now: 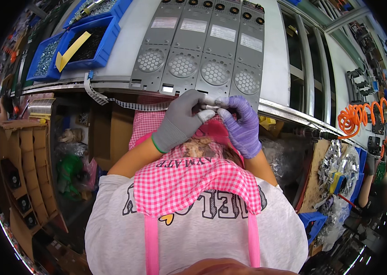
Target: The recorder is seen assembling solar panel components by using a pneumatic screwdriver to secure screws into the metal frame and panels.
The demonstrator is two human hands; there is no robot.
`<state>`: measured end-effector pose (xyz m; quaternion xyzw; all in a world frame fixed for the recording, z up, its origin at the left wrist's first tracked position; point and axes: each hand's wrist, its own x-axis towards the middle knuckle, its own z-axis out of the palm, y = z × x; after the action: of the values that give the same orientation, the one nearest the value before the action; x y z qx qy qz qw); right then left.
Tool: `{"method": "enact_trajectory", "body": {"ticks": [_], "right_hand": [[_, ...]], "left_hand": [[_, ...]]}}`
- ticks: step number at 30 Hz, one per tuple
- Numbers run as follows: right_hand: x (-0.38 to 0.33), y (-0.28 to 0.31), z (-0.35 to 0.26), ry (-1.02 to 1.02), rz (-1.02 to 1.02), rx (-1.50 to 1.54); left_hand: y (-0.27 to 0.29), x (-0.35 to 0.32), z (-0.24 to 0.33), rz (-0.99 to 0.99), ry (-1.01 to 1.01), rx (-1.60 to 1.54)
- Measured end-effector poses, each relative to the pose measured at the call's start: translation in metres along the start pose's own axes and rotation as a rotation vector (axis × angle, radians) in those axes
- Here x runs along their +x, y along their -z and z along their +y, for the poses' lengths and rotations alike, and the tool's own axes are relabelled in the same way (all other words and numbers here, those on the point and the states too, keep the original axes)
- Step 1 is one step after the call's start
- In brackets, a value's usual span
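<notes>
In front of the bench edge, my left hand (179,120) in a grey knit glove and my right hand (241,127) in a purple glove meet, fingertips pinched together. Between them is a small, pale, silvery piece (210,107), too small and covered to name. Just beyond my hands stand four-in-a-row style grey metal housings (184,50), several side by side, with round honeycomb vents. From the bench edge a pale segmented strip (143,107) hangs and runs toward my left hand; whether I hold its end cannot be seen.
Blue bins (109,46) of small screws stand at the back left, a yellow card (72,51) in one. A coiled orange air hose (356,118) hangs at right. Below left is a divided cardboard box (33,169). Another person's gloved hand (371,164) shows far right.
</notes>
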<state>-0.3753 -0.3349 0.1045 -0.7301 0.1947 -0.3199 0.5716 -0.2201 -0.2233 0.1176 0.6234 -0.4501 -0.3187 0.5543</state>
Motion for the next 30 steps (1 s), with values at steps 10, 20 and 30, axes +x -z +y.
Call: {"method": "enact_trajectory", "body": {"ticks": [10, 20, 30], "right_hand": [[-0.004, 0.007, -0.002, 0.012, 0.013, -0.085], [-0.006, 0.018, 0.005, 0.2, 0.094, -0.276], [0.016, 0.04, 0.03, 0.027, 0.256, -0.72]], "left_hand": [[-0.003, 0.006, -0.005, -0.037, -0.1, 0.137], [-0.009, 0.009, -0.008, -0.105, -0.248, 0.404], [-0.016, 0.026, -0.02, -0.236, -0.607, 0.71]]}}
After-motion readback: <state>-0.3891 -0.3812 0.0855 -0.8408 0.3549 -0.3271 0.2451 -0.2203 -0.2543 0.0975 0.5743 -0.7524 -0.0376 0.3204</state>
